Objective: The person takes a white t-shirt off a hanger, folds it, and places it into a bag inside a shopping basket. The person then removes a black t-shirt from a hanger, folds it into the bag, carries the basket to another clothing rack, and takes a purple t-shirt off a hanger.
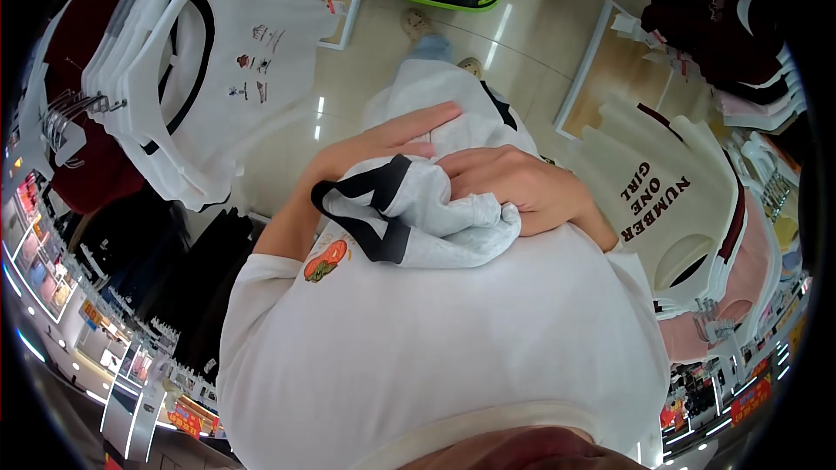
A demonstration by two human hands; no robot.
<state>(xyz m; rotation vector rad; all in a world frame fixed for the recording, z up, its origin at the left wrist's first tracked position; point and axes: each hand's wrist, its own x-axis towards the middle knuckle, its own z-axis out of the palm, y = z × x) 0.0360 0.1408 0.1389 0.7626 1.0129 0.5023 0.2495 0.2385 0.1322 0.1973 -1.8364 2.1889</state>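
A light grey shirt with black trim [431,239] is bunched up against my front at waist height. More of its grey cloth hangs below my hands toward my legs. My left hand [383,135] lies on the upper part of the cloth with its fingers stretched out, next to the black-trimmed edge. My right hand [527,187] is closed on the bunched fabric, its fingers curled and partly hidden in the folds. The white T-shirt I wear [461,339] has a printed orange and green motif near the bundle.
White printed shirts [235,70] hang on a rack at the left, with dark garments [205,278] below. On the right hang a cream "NUMBER ONE GIRL" shirt [653,200] and dark red clothes [710,22]. A black and green basket [483,4] stands on the tiled floor ahead.
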